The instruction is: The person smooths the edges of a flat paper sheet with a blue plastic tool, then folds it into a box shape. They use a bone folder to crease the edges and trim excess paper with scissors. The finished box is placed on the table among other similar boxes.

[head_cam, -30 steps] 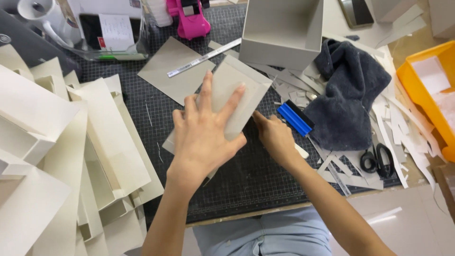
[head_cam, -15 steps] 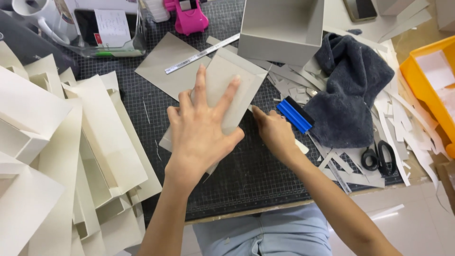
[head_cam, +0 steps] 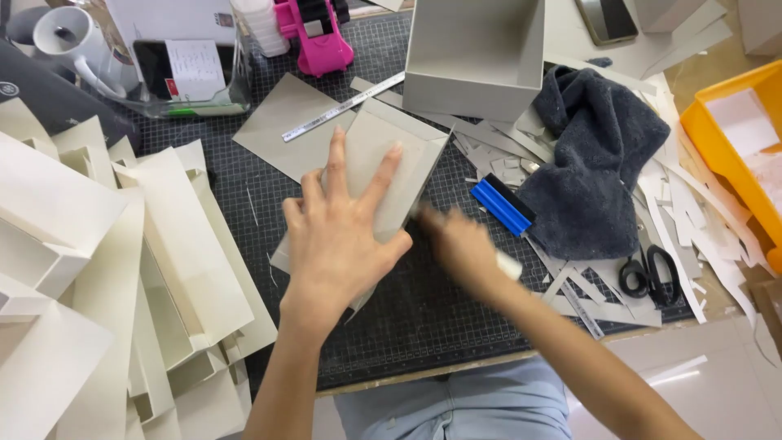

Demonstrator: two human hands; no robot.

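Grey cardboard sheet [head_cam: 383,163] lies near the middle of the dark cutting mat [head_cam: 423,310], and our left hand [head_cam: 342,236] presses flat on it with the fingers spread open, so nothing is gripped, only held down. Our right hand [head_cam: 460,248] is at the sheet's edge at about 4 o'clock from it; it is blurred, so we cannot tell if it is open or closed, and something small and white [head_cam: 509,265] shows beside it. Just past this hand, at 2 o'clock, lies a blue scraper [head_cam: 501,204], touching a dark grey cloth [head_cam: 599,171]. At 12 o'clock from the sheet we see a steel ruler [head_cam: 342,106] across another grey sheet [head_cam: 285,122], and at 1 o'clock an open grey box [head_cam: 476,57]. Black scissors [head_cam: 648,273] lie at 4 o'clock among paper strips. Folded white cardboard pieces [head_cam: 106,261] are piled at 9 o'clock, and an orange tray [head_cam: 717,147] stands at 3 o'clock.
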